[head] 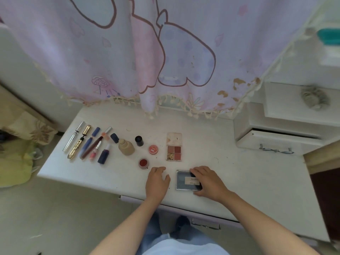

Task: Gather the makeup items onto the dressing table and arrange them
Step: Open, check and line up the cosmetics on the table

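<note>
On the white dressing table (239, 162), several tubes and pencils lie in a row at the left, among them a gold mascara (79, 142) and a clear tube (73, 136). A beige bottle (126, 147), a small black jar (139, 140), an orange-lidded pot (153, 149) and an open red pot (143, 163) sit mid-table. An open four-pan eyeshadow palette (174, 146) lies beyond my hands. My right hand (207, 181) grips a dark flat compact (184, 180) by its right side. My left hand (157, 181) rests on the table, fingers loosely curled, holding nothing.
A pink patterned curtain (147, 52) with tassels hangs over the table's back edge. A white drawer unit (279, 138) with one drawer slightly open stands at the right, a grey scrunchie (314, 98) on its top. A yellow-green cushion (14, 162) lies on the floor at left.
</note>
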